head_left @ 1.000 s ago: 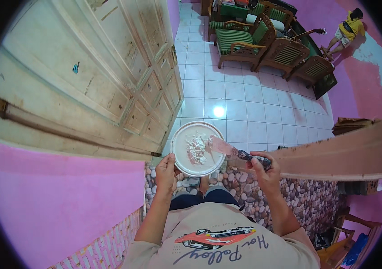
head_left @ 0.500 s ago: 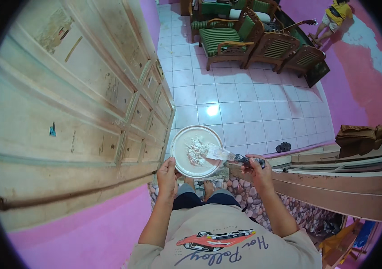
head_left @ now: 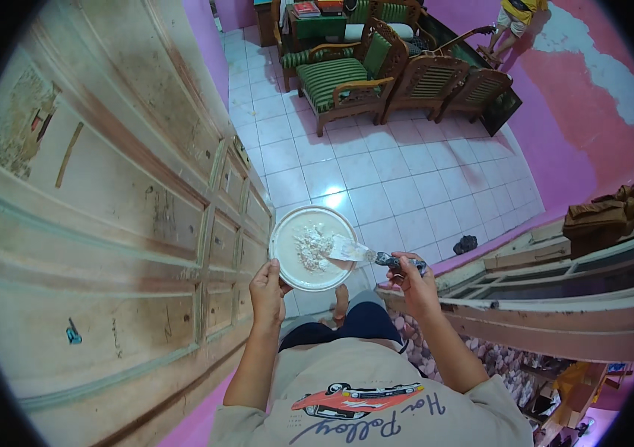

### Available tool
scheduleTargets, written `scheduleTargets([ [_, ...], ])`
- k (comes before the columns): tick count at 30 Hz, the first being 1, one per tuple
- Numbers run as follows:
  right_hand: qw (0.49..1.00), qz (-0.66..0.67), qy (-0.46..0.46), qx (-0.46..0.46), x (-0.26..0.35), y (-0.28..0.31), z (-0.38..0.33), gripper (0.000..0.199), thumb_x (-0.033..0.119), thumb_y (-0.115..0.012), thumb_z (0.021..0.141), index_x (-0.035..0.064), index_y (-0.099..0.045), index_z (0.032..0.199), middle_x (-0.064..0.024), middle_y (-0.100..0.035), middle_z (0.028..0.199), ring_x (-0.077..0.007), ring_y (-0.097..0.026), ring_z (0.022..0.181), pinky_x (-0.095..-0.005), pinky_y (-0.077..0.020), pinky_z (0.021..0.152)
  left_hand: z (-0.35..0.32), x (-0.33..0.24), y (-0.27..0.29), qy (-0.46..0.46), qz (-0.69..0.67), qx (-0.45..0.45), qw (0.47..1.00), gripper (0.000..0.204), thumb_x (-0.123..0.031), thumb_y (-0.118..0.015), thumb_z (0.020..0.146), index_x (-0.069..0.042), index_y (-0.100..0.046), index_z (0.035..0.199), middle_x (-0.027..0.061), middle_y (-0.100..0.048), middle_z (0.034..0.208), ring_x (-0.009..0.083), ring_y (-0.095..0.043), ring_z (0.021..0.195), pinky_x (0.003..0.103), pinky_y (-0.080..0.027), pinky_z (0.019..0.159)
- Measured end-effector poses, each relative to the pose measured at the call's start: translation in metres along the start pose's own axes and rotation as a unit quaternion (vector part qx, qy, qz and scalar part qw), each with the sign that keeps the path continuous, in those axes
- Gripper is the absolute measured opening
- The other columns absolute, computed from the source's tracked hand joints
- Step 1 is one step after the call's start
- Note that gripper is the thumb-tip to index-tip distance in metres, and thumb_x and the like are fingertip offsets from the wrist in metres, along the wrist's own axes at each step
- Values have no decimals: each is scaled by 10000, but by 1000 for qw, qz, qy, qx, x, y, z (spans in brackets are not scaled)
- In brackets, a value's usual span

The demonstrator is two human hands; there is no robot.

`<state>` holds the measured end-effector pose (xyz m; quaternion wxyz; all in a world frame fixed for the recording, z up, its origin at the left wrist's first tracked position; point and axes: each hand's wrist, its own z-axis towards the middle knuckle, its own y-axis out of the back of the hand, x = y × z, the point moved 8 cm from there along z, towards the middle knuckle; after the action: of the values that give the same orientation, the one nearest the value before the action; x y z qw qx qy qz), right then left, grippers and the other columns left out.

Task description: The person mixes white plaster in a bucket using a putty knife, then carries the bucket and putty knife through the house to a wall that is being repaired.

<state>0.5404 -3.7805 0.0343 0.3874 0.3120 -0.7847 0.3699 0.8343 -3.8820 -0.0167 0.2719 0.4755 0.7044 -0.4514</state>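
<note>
A round white lid [head_left: 285,270], raised at the rim, is held out level in front of my body. On its middle lies a heap of crumbly white powder or paste [head_left: 309,247]. My left hand [head_left: 266,287] grips the lid's near left rim, thumb on top, the other fingers mostly hidden beneath. In my right hand [head_left: 411,277] is a putty knife [head_left: 347,250] with a dark handle. Its wide blade, smeared white, reaches over the lid's right rim and touches the edge of the heap.
A worn panelled wooden door [head_left: 175,216] stands close on my left. To the right are a window frame [head_left: 555,279] and a brown cloth [head_left: 607,216]. Green-cushioned wooden chairs [head_left: 339,78] stand ahead on white tiles. A person in yellow [head_left: 518,18] is by the patched wall. A dark bundle [head_left: 465,244] lies on the floor.
I have moved forward past the door, and the chairs and door shift in view. The lid and putty knife stay in my hands, the blade still at the heap.
</note>
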Motion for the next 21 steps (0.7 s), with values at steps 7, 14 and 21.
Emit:
scheduleTargets([
  [7, 999, -20, 27, 33, -9, -9, 118, 260, 182, -552, 959, -37, -583, 1095, -109, -628, 857, -172, -612, 717, -312, -503, 632, 113, 28, -13, -9, -15, -1, 1000, 314, -258, -543, 981, 20, -596, 1118, 67, -673, 923, 134, -667, 761, 293, -566, 665],
  [14, 994, -62, 61, 66, -44, -10, 296, 269, 184, -538, 951, -51, -581, 1073, -145, -653, 819, -208, -648, 671, -333, -531, 621, 276, 74, -35, -24, -35, 11, 999, 294, -223, -520, 991, 35, -583, 1118, 91, -670, 948, 159, -671, 789, 318, -576, 697],
  [21, 997, -46, 38, 55, -57, -28, 454, 233, 161, -528, 946, -46, -578, 1039, -148, -642, 825, -205, -637, 668, -335, -530, 615, 416, 91, -62, -32, -51, -20, 998, 303, -223, -516, 993, 42, -586, 1123, 93, -668, 952, 151, -663, 779, 308, -564, 685],
])
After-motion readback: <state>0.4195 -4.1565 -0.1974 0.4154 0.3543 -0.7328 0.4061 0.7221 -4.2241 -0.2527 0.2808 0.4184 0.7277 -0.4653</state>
